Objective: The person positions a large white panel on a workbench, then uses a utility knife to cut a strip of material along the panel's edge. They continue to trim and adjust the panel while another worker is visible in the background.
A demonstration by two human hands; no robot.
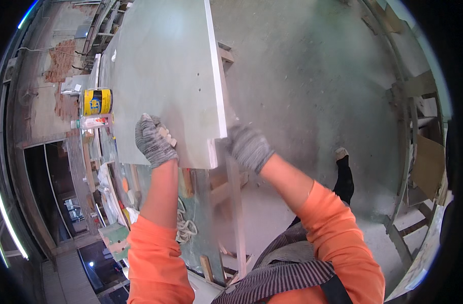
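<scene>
A large pale grey panel (165, 61) with a white edge lies in front of me, with a small notch at its near right corner. On its near left part rests my left hand (155, 142) in a grey knit glove, fingers curled in with light fingertips showing; whether anything is inside cannot be made out. My right hand (247, 148), gloved alike, is beside the notch at the right edge. It is blurred, its fingers bent around what looks like a small dark thing, too smeared to name.
A yellow can (97, 102) and a bottle lying on its side (97, 122) are left of the panel. Coiled white rope (186, 223) lies on the green bench top (201, 243) below it. Dusty floor (312, 76) stretches to the right, with a wooden rack (411, 152) beyond.
</scene>
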